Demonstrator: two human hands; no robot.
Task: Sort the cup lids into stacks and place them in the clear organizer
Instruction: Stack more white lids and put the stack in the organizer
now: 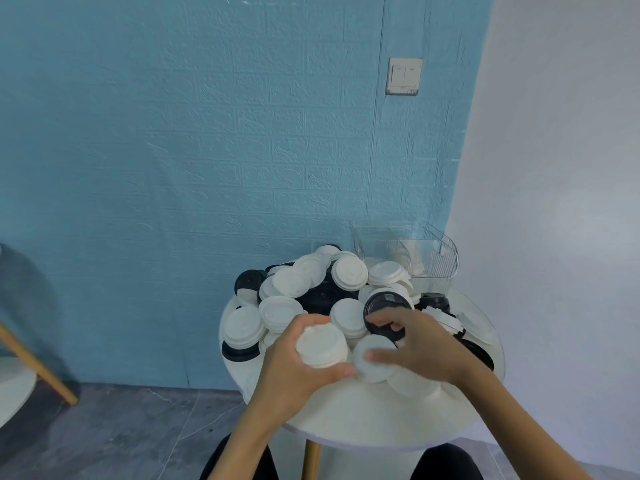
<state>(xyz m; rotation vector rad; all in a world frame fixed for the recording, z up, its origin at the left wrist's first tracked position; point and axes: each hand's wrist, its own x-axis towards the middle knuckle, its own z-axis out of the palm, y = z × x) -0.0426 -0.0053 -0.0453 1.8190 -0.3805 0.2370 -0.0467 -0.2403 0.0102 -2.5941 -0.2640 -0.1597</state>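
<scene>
Head view, A: Which hand gets the next white lid?
B: The right hand; its fingers reach over it, nothing gripped yet. The left hand clasps a white stack just left of it. The organizer stands empty, far right.

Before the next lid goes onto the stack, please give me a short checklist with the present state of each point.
1. Left hand grips the white lid stack: ok.
2. Right hand touches a loose white lid: ok; firm hold: cannot tell.
3. Stack holds only white lids: ok, as far as visible.
4. Clear organizer upright at the back of the round table: ok.
5. Organizer has free room: ok, no lids visible inside.
</scene>
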